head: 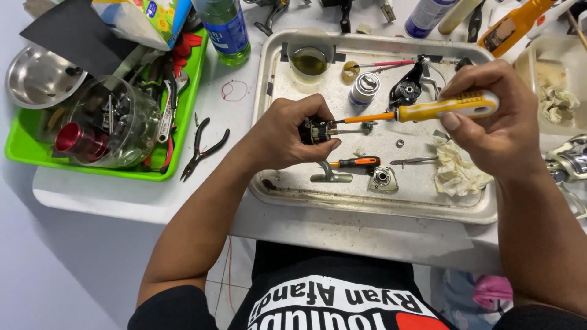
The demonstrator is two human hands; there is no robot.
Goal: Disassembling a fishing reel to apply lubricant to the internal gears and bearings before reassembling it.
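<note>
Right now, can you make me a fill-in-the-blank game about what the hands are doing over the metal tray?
1. The right hand holds a yellow-and-white handled ____.
2. The left hand grips a small black ____ part.
3. A crumpled white rag lies on the metal ____.
4. Black-handled pliers lie beside the ____ plastic tray.

Missing words: screwdriver; metal; tray; green

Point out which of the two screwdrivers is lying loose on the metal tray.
It is the small orange-and-black-handled screwdriver, resting flat on the metal tray below the hands. The larger yellow-and-white-handled screwdriver is gripped in the right hand, off the tray.
</note>
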